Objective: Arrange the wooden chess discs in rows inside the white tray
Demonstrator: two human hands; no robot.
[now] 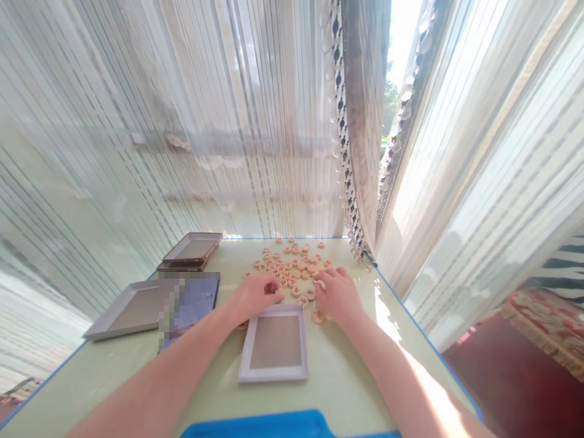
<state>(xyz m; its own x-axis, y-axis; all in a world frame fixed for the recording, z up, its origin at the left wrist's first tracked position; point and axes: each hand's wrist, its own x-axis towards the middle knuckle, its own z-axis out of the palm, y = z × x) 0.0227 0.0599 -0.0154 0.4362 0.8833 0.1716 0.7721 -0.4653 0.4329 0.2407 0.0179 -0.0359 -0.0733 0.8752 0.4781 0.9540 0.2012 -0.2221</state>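
Several round wooden game discs (pixel 292 264) with red markings lie scattered on the pale green table (pixel 347 371) near its far edge. My left hand (pixel 253 295) rests on the near side of the pile, fingers curled around a disc with red markings. My right hand (pixel 335 295) lies beside it, fingers bent onto discs at the pile's near edge. An empty white tray (pixel 275 344) sits just in front of both hands.
A larger white tray (pixel 125 310) lies at the left, with a dark flat item (pixel 194 304) beside it and brown trays (pixel 191 250) stacked behind. A blue tray rim (pixel 274 424) shows at the near edge. Sheer curtains (pixel 182 121) hang close behind the table.
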